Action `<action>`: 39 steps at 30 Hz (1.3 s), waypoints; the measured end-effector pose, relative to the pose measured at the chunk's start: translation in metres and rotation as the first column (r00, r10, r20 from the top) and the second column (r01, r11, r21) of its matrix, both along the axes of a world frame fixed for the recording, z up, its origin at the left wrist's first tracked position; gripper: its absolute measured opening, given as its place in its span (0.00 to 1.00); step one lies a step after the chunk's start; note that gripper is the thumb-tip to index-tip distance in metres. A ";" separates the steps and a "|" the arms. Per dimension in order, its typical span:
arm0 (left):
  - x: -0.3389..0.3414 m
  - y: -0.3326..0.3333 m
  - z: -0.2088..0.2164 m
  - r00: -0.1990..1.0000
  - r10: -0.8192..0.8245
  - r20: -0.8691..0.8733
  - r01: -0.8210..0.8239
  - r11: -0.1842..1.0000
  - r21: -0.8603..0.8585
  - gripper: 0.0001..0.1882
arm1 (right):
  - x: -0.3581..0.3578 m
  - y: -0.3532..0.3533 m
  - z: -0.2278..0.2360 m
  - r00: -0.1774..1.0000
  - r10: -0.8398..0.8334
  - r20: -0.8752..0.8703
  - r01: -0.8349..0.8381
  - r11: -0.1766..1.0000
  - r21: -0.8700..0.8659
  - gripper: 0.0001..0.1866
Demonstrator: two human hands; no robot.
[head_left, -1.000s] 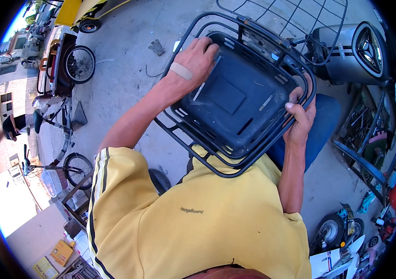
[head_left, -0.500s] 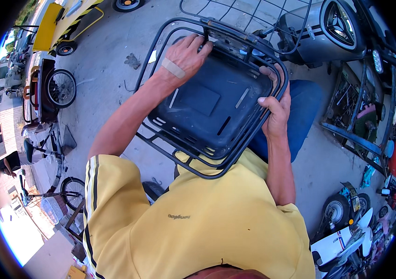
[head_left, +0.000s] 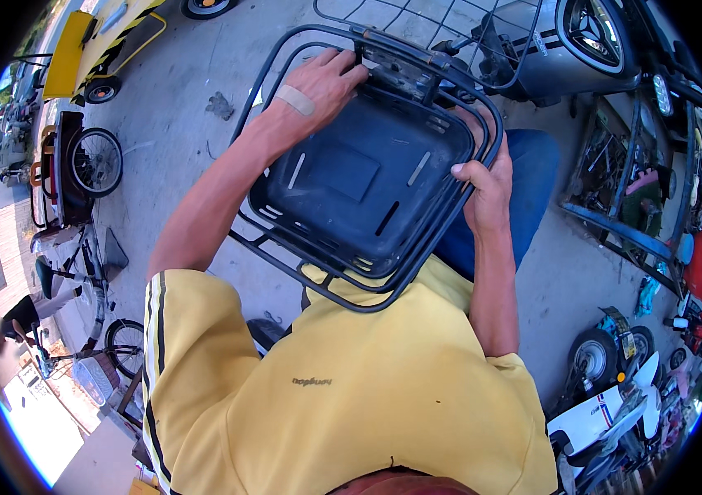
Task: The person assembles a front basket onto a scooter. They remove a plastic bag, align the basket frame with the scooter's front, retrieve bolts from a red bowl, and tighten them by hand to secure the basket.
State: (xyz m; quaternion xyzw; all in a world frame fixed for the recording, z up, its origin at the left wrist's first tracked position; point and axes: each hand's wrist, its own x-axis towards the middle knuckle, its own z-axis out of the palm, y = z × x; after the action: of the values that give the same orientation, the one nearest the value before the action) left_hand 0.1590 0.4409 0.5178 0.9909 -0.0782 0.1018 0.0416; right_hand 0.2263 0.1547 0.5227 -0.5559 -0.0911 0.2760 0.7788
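A black bicycle basket (head_left: 359, 206), with a plastic pan and several metal tube rails around it, is tilted in front of my body, its near corner against my yellow shirt. My right hand (head_left: 489, 191) grips its right side rails, the thumb inside and the fingers wrapped behind the tubes. At the far left of the pan, my left hand (head_left: 318, 89), with a plaster on its back, is closed. Its fingers curl beside a dark metal bracket (head_left: 396, 70) on the far edge; what the fingertips pinch is hidden.
Just beyond is a wire basket (head_left: 458, 29) by a grey vehicle front (head_left: 532, 66) with a round lamp. A blue-framed metal stand (head_left: 623, 223) with tools is on the right. A yellow cart (head_left: 70, 66), bicycles and another person (head_left: 21, 318) are on the left. Motorcycles (head_left: 606, 421) stand lower right.
The whole view has shifted slightly, moving the basket and both hands a little left in the picture. My left fingers have bent a little differently beside the bracket. My right grip is unchanged.
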 end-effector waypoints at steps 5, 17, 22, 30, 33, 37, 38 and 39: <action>0.004 -0.001 -0.002 1.000 0.024 -0.011 -0.024 0.999 -0.026 0.13 | -0.002 -0.001 0.004 1.000 -0.006 0.024 0.007 0.999 -0.034 0.49; 0.003 -0.011 -0.006 0.999 0.032 -0.027 -0.032 0.999 -0.010 0.14 | 0.011 -0.010 -0.009 0.994 0.073 0.080 -0.063 0.990 -0.129 0.48; 0.006 -0.013 -0.010 0.999 0.040 -0.011 -0.040 0.999 -0.019 0.11 | 0.008 -0.014 -0.011 0.996 0.066 0.057 -0.053 0.978 -0.200 0.47; 0.008 -0.012 0.001 0.999 0.051 -0.018 -0.053 0.992 -0.116 0.09 | 0.011 -0.017 -0.016 0.994 0.102 0.042 -0.091 0.972 -0.217 0.45; 0.016 -0.013 0.028 0.998 0.028 0.054 -0.023 0.995 -0.101 0.09 | 0.014 -0.020 -0.027 0.995 0.075 -0.067 -0.086 0.982 -0.170 0.38; 0.012 -0.014 0.051 0.982 0.018 0.187 -0.009 0.999 -0.051 0.08 | 0.006 -0.019 -0.026 0.964 0.047 -0.261 -0.064 0.996 -0.058 0.26; 0.013 -0.010 0.044 0.980 0.020 0.197 -0.015 0.999 -0.029 0.08 | 0.008 -0.020 -0.025 0.962 0.060 -0.267 -0.074 0.996 -0.042 0.23; 0.013 -0.007 0.042 0.979 0.017 0.202 -0.018 1.000 0.002 0.08 | 0.012 -0.024 -0.030 0.962 0.110 -0.252 -0.122 0.992 -0.036 0.24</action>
State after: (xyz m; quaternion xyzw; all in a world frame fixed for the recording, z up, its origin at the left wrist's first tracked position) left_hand 0.1720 0.4340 0.5600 0.9762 -0.0737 0.2018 0.0304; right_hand 0.2379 0.1307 0.4926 -0.5301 -0.0180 0.3910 0.7522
